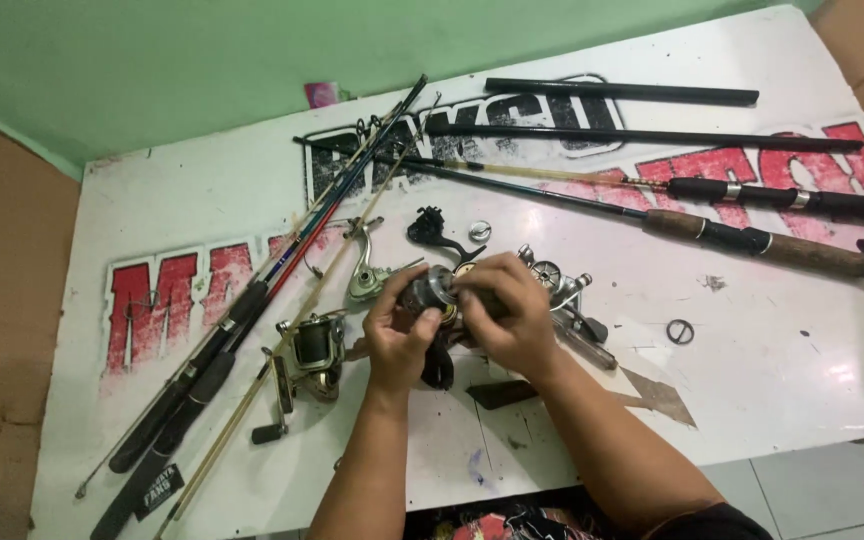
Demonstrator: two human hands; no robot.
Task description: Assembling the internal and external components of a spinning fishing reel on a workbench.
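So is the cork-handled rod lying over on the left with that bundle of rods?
No, the cork-handled rod lies on the right side of the white board, apart from the bundle of rods on the left.

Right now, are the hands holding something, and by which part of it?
Both hands hold one fishing reel above the white table. The left hand grips its body from below; the right hand covers its front end.

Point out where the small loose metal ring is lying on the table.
In the head view, the small ring lies alone on the white table, out beyond the right hand, below the cork-handled rod.
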